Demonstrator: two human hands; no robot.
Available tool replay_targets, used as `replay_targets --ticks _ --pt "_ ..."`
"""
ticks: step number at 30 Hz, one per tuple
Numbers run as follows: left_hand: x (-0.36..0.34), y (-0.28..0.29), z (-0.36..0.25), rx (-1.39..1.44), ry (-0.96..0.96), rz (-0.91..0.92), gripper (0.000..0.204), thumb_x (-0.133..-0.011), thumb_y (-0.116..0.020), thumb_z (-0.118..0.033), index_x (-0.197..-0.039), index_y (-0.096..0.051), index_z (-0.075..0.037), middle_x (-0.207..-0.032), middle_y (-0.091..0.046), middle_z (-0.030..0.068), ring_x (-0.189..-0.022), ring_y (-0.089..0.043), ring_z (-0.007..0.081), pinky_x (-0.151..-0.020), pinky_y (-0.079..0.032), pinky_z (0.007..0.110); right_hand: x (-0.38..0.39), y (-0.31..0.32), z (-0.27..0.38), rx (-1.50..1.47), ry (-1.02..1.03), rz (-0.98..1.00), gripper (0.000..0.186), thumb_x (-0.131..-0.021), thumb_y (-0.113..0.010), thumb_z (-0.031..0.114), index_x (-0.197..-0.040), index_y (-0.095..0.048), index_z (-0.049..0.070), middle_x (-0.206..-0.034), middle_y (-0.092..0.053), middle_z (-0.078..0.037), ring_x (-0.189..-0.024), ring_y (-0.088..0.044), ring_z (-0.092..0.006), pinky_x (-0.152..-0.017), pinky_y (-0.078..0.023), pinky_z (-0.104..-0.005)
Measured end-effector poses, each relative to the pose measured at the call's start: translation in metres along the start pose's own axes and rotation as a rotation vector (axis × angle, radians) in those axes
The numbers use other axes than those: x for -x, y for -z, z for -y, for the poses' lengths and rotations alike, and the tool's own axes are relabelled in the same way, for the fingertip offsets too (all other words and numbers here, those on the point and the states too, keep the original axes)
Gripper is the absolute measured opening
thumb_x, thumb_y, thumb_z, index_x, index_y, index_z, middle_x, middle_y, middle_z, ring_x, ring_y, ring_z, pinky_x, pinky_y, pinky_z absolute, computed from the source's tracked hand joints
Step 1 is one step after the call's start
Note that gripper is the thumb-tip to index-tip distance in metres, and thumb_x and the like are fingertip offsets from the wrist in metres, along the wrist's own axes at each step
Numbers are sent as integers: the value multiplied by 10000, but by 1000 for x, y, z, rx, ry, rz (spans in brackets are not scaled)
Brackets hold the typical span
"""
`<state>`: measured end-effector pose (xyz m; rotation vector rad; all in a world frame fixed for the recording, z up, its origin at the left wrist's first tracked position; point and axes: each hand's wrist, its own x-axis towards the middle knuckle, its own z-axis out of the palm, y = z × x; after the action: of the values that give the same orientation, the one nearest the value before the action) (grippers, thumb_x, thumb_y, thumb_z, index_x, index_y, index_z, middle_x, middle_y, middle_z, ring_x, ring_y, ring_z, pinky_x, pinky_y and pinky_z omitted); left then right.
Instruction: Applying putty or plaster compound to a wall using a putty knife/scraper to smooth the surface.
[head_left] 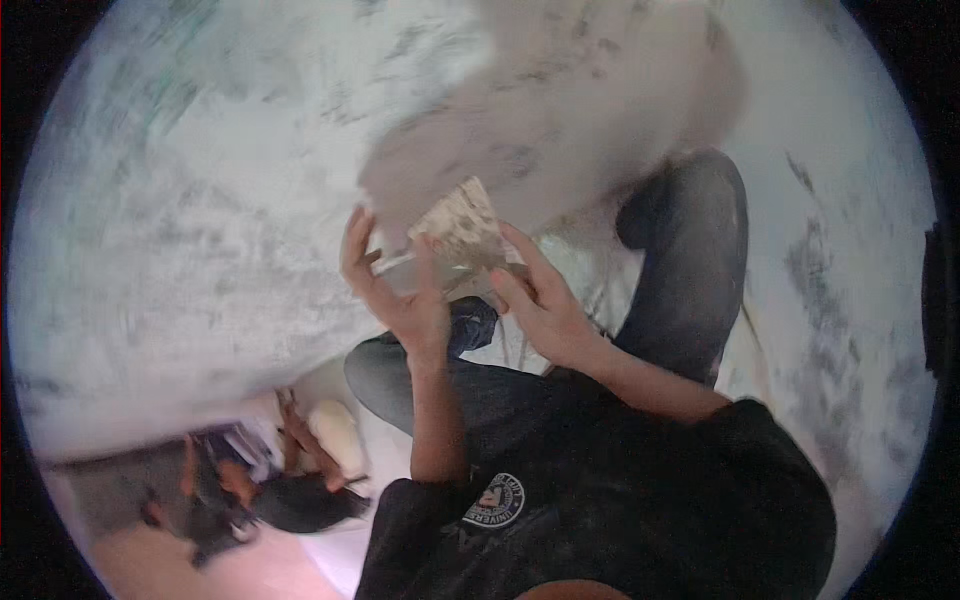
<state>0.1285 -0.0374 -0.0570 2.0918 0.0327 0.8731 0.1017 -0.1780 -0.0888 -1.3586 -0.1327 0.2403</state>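
Mottled tan piece, just one of it, flat with straight edges, held up between the person's two hands. Can't tell if it's a packet with something inside or a plain slab, since the surface is too blurry. The right hand has it pinched along the lower right edge, thumb and fingers closed on it. The left hand is loose with fingers spread, one digit at the piece's left corner; can't tell if it's really touching. So two hands, apart, with the piece between them. Below are two bent legs in dark trousers and a black shirt with one round badge. Behind it all there's a pale smudgy surface with one big grey-brown patch. Lower left is blurry clutter, too smeared to count or make out.
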Motion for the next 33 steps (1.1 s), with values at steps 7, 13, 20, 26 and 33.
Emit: replay_targets --ticks 7,13,20,26,33 --pt "-21 -21 -12 -316 -807 580 385 -766 -620 24 -1117 -627 -134 -1276 -582 84 -1249 -488 283 -1035 -342 438 -37 1 -29 -597 -100 -197 646 -997 -500 200 -1516 -152 33 -699 -428 27 -609 -395 -61 -555 -385 -228" --pt "-51 -48 -25 -594 -877 1033 495 -685 -656 -2 -1146 -626 -177 -1289 -571 -6 -1230 -507 206 -1008 -406 398 -39 -4 -67 -250 111 -324 649 -985 -514 179 -1507 -162 21 -643 -374 21 -577 -366 -75 -543 -376 -243" --pt "-66 -94 -15 -581 -1286 1004 363 -681 -681 -134 -1030 -595 -85 -1168 -633 49 -1174 -556 221 -939 -421 406 -65 3 -80 -119 287 -467 287 -920 -583 142 -1146 -488 -8 -576 -460 -93 -500 -458 -148 -520 -389 -303" --pt "-93 -118 -30 -608 -1342 937 339 -645 -638 -147 -972 -583 -78 -1081 -624 56 -1180 -546 217 -956 -422 366 -91 24 -51 68 313 -509 203 -820 -628 128 -916 -513 -9 -639 -557 -174 -597 -561 -373 -578 -434 -463" --pt "-78 -124 -4 -651 -1326 1007 284 -587 -641 -162 -859 -600 -92 -988 -613 37 -1041 -579 204 -939 -429 353 -82 27 -77 268 336 -452 188 -779 -652 126 -740 -505 15 -615 -522 -178 -606 -531 -385 -604 -416 -468"
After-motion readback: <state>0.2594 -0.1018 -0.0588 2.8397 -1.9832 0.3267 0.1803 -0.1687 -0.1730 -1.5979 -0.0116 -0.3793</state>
